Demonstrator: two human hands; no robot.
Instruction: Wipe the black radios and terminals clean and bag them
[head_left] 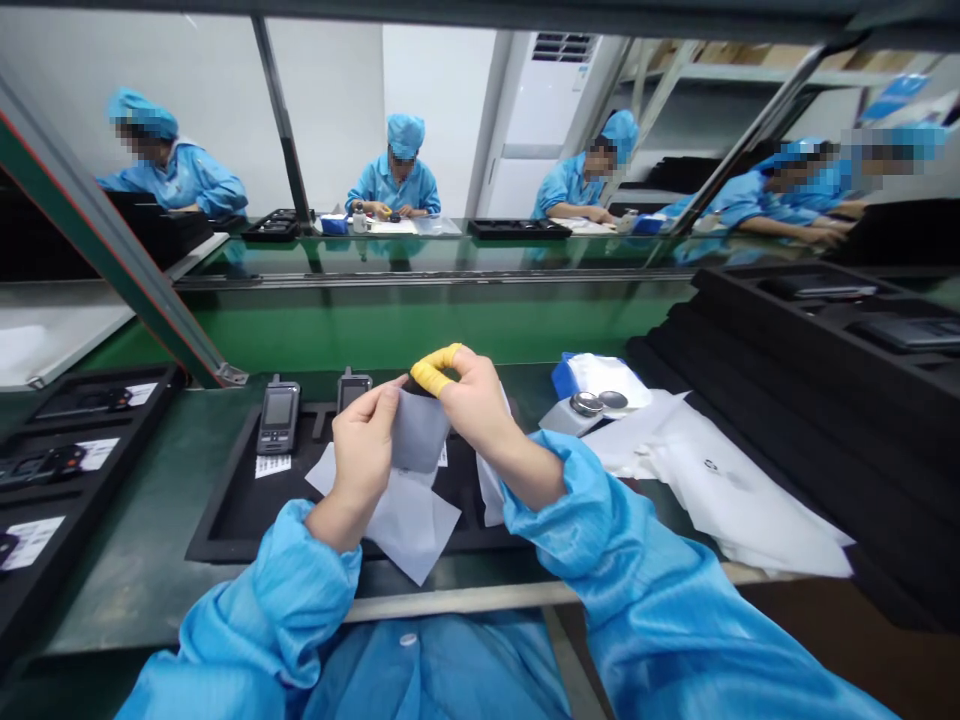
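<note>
Both hands are raised together over a black foam tray (240, 510). My left hand (365, 445) pinches the left edge of a grey sheet (420, 432). My right hand (471, 395), a yellow cot on its forefinger, grips the sheet's top right corner. A white wiping cloth (409, 520) lies under the hands on the tray. Two handheld devices stand at the tray's far end: one (278, 416) on the left, another (352, 386) partly hidden behind my left hand.
White bags (720, 490) lie to the right beside a small metal-topped dispenser (589, 408). Stacked black foam trays (810, 350) fill the right side, and more trays with devices (60, 460) the left. Several people in blue work across the green conveyor (420, 320).
</note>
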